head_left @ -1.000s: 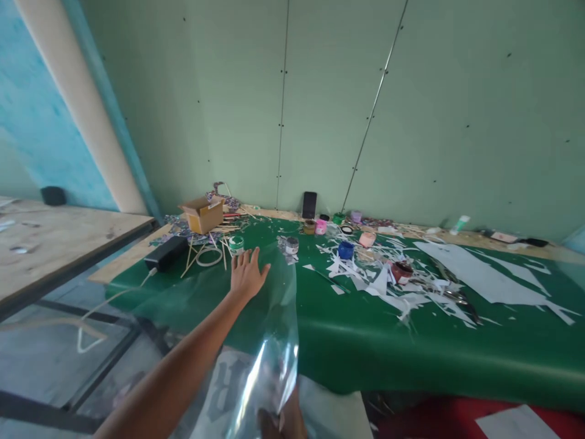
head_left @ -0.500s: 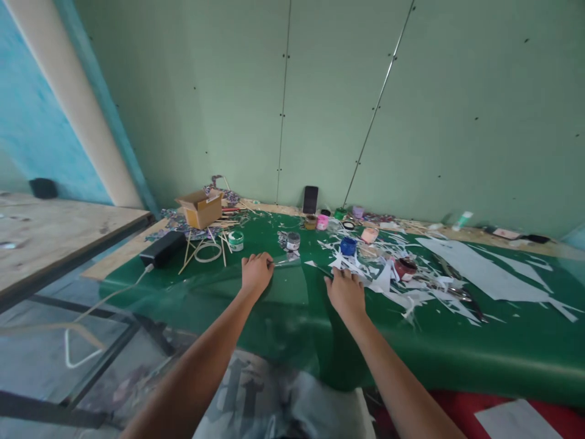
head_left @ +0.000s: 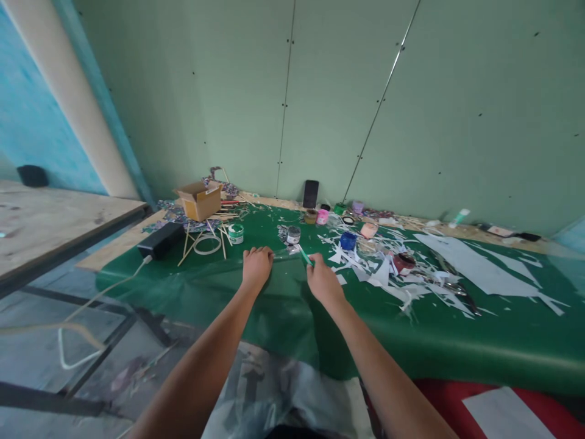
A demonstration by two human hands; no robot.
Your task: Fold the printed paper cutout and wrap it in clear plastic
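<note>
My left hand [head_left: 257, 267] is closed, its fingers bent and pressed at the upper edge of a clear plastic sheet [head_left: 281, 292] on the green table cover. The sheet drapes towards me over the table's front. In my right hand [head_left: 323, 280] is a slim green-handled tool [head_left: 305, 257], its pale tip pointing up and left at the sheet's edge; its exact kind is too small to tell. Just beyond the tip stands a grey paint jar [head_left: 293, 235]. A blue paint jar [head_left: 348, 241] is to the right of my right hand, among white paper scraps [head_left: 381, 273].
A cardboard box [head_left: 201, 204], a tape roll [head_left: 207, 244], thin sticks and a green-and-white jar [head_left: 236, 234] lie at left. A black power bank [head_left: 161, 239] trails a white cable. A phone [head_left: 311, 194] leans on the wall. Large white paper [head_left: 475, 268] lies at right.
My right hand has moved left, from beside the paper scraps to the clear sheet's edge, bringing the green-handled tool with it. My left hand stays at the sheet. The view has shifted slightly.
</note>
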